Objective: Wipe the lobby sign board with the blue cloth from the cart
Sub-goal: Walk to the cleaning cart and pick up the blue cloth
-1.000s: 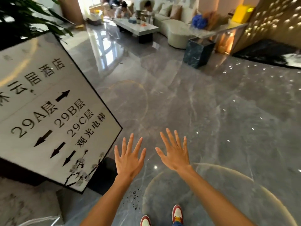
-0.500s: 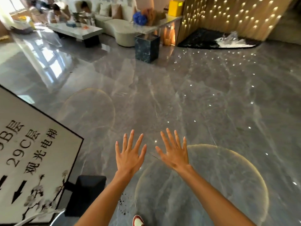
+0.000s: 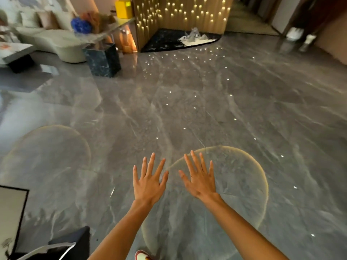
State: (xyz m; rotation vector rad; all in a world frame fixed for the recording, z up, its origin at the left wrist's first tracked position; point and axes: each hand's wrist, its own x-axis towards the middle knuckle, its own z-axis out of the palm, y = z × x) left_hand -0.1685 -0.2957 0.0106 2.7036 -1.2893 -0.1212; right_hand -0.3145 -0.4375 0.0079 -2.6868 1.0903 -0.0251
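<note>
Left hand: bare left hand (image 3: 149,182) held out over the glossy grey marble floor (image 3: 206,109), fingers straight and spread, holding nothing.
Right hand: bare right hand (image 3: 200,180) just beside it, likewise spread and empty.
Sign board: white black-framed lobby sign board (image 3: 10,214) at the lower left edge, only a corner showing; long axis probably upright, too cropped to be sure.
Bearing: board well to the left of both hands, left hand nearer.
Cloth and cart: neither in view.

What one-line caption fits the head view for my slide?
Both empty hands, left hand and right hand, spread open over marble floor; sign board at left edge.
</note>
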